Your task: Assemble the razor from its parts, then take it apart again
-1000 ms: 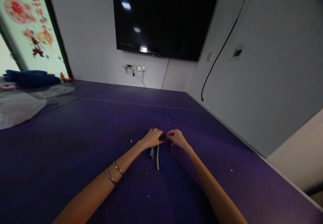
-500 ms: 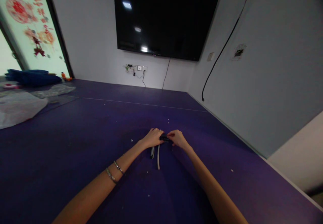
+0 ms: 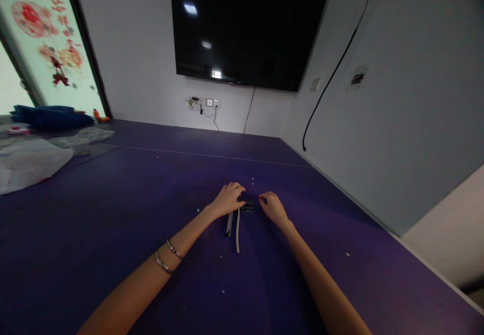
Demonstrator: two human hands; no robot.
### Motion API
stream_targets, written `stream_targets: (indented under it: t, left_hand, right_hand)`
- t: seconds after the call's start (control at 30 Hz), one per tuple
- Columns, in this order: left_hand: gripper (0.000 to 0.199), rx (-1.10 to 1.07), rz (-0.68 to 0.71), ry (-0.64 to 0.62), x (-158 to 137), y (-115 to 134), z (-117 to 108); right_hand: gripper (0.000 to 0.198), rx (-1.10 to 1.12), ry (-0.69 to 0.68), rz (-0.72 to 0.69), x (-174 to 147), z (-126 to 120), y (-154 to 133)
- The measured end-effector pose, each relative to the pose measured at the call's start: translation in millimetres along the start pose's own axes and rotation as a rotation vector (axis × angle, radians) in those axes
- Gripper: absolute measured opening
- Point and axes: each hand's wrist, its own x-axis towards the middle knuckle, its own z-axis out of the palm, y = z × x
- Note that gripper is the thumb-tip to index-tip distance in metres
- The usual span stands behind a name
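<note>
A small dark, flat block (image 3: 247, 207) lies on the purple surface (image 3: 181, 274) between my two hands; its kind is too small to make out. My left hand (image 3: 228, 199) is at its left, fingers arched and thumb apart from them, the thumb tip at the block's edge. To the right, my right hand (image 3: 273, 208) is raised slightly clear of the block. Its fingertips are pinched together, and anything between them is hidden. Below my left hand lie a pale cord-like strip (image 3: 237, 231) and a shorter grey-and-black strip (image 3: 229, 225).
White scraps (image 3: 348, 254) are scattered over the surface. Clear plastic sheeting (image 3: 34, 161) and a folded blue cloth (image 3: 53, 117) lie at the far left. A television (image 3: 245, 27) hangs on the wall ahead. A loose black cable (image 3: 333, 75) dangles at the right wall.
My left hand has loosened and lifted away from the dark block, moving slightly farther forward. My right hand has drawn off the block to the right. The block now lies uncovered.
</note>
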Motion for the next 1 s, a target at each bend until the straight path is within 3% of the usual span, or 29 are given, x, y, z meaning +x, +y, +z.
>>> stream_targets:
  t: [0.2,0.43,0.63,0.77,1.0]
  left_hand:
    - [0.02,0.024,-0.205,0.027,-1,2,-34]
    - [0.016,0.044,-0.321,-0.167,-20,20,-54]
    - [0.03,0.037,-0.375,-0.393,-44,29,-39]
    - [0.036,0.074,-0.373,-0.408,-53,29,-23]
    - [0.03,0.046,-0.393,-0.373,-57,28,-8]
  right_hand:
    - [0.032,-0.127,0.034,-0.019,-8,14,8]
    - [0.033,-0.151,0.047,-0.005,-9,15,8]
    - [0.034,-0.179,0.036,0.001,-8,15,7]
    - [0.034,-0.189,0.026,0.017,-8,15,6]
    - [0.035,-0.178,0.028,0.018,-9,14,5]
